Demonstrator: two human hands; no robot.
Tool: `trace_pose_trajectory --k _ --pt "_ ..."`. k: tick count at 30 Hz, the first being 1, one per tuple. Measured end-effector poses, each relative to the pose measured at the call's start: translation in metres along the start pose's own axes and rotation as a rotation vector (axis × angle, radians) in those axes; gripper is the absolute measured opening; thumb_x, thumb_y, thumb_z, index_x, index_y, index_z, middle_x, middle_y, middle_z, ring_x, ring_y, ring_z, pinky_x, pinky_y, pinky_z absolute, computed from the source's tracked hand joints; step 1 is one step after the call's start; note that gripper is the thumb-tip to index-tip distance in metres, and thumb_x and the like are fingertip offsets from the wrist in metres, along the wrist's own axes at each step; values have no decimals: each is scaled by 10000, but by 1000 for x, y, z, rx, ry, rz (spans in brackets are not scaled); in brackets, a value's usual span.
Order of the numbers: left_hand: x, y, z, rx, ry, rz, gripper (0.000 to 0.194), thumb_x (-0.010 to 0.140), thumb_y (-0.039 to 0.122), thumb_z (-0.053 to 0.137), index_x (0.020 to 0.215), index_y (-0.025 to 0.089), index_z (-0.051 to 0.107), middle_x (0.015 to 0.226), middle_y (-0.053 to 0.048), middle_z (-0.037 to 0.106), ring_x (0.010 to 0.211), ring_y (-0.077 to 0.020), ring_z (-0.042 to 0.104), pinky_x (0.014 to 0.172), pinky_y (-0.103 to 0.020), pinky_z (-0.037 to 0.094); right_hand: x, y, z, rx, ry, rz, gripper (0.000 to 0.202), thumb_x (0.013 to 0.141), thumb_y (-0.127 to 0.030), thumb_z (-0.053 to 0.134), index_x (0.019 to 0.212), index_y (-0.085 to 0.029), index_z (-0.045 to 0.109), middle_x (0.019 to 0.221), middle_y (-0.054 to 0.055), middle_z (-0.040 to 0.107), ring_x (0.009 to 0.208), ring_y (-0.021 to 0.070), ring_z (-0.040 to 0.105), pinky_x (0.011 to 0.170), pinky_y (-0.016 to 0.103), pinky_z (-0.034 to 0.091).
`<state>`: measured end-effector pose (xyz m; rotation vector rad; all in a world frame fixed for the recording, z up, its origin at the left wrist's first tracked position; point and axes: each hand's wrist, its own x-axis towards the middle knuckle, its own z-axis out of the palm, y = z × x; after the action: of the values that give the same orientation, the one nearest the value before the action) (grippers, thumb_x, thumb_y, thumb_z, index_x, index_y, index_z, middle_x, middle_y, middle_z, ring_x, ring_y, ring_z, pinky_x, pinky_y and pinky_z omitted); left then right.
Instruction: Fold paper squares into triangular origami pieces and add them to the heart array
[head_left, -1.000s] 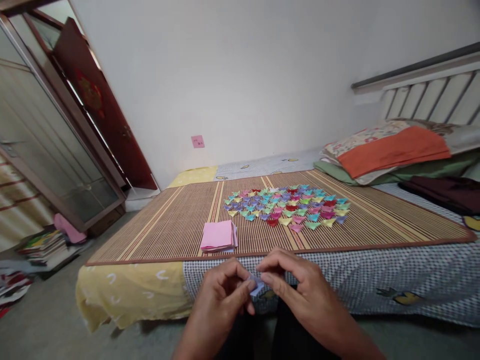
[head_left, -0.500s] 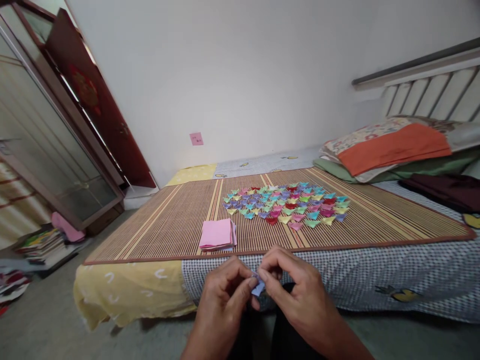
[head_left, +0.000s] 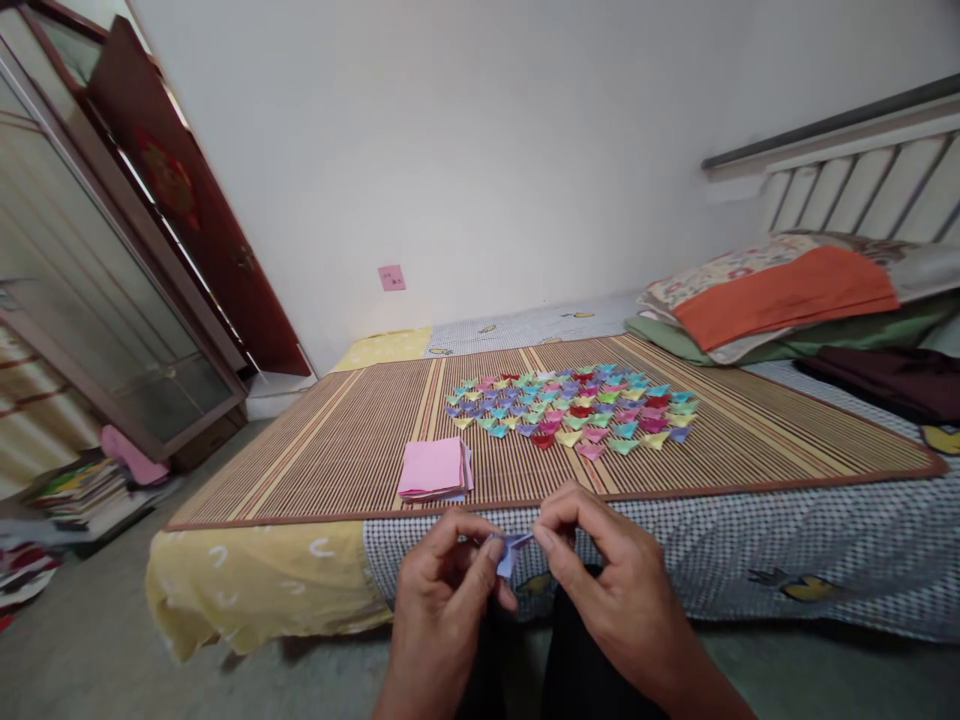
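Note:
Between my hands, just in front of the bed's edge, is a small folded piece of blue paper point(head_left: 507, 560). My left hand point(head_left: 451, 580) pinches its left side between thumb and fingertips. A narrow point of the same paper sticks out to the right, and my right hand point(head_left: 600, 565) pinches its tip. Beyond my hands, a stack of square paper sheets point(head_left: 432, 468), pink on top, lies on the striped mat point(head_left: 330, 450). To its right, many small folded paper pieces point(head_left: 574, 410) in several colours sit in rows on the mat.
Pillows point(head_left: 780, 295) and a dark folded cloth point(head_left: 885, 380) lie at the bed's right end. A checked sheet point(head_left: 720, 560) hangs over the front edge, with a yellow cloth point(head_left: 262, 580) to the left. Books point(head_left: 79, 495) are stacked on the floor at the left.
My right hand has moved slightly to the right, drawing apart from my left. More of the blue paper shows between them, with a point now stretched out toward my right fingertips.

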<state>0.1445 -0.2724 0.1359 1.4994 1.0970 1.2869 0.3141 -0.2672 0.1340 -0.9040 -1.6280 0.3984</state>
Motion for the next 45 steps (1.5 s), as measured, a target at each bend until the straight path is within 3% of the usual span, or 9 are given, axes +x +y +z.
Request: trace_pose_trajectory --k 5,10,19,23,27,32,35,39,45 --pt "2 -8 2 40 35 197 54 930 215 655 884 202 680 812 14 620 554 -97 643 521 -199 500 2 -3 4 -51 5 73 163 918 -151 522 774 -221 552 701 -21 573 632 134 552 607 233 452" --pt "6 -11 2 194 -26 394 150 932 99 605 898 216 692 908 -12 616 704 -119 633 580 -201 534 3 -7 6 -18 -74 241 86 890 -195 516 838 -209 583 646 -36 547 557 131 523 522 225 433" --pt "3 -20 1 139 -26 304 115 969 145 583 947 209 675 1072 -52 640 765 -137 673 630 -234 575 3 -4 5 -35 -185 317 132 881 -211 545 767 -201 611 652 -21 571 578 139 516 551 250 402" --pt "4 -20 2 270 -20 436 165 949 88 578 943 214 685 1038 -57 670 937 -179 682 729 -245 573 5 -1 5 -125 -165 326 125 859 -154 543 766 -204 611 628 -28 552 561 142 510 538 255 375" --pt "6 -18 3 349 -33 516 194 918 43 592 916 212 687 1062 -58 682 974 -169 681 754 -225 543 8 0 4 -128 -141 354 153 875 -140 537 746 -205 587 615 -36 556 546 135 509 526 251 361" --pt "3 -22 6 335 -63 444 158 923 74 602 931 216 670 1101 -59 688 1017 -183 667 838 -274 522 12 0 -1 -147 -171 303 156 907 -130 548 782 -198 612 675 -27 594 598 141 541 577 264 390" --pt "2 -21 4 216 -94 259 65 928 176 654 961 223 623 1183 -59 675 918 -166 659 781 -275 519 16 -1 -9 -176 -235 234 160 936 -118 545 821 -197 622 740 -18 620 659 146 573 625 271 401" --pt "8 -13 -4 -39 -78 0 177 952 357 655 997 227 544 1147 -43 673 669 -96 568 659 -250 496 19 -3 -19 -187 -355 173 182 953 -98 554 834 -207 638 793 -18 654 740 151 608 675 273 405" --pt "17 -9 -9 -170 -434 -150 350 909 420 706 1156 183 633 902 -13 646 542 -60 514 503 -186 408 21 -4 -17 -176 -423 156 152 944 -91 591 860 -210 633 831 -21 678 782 144 637 706 263 422"
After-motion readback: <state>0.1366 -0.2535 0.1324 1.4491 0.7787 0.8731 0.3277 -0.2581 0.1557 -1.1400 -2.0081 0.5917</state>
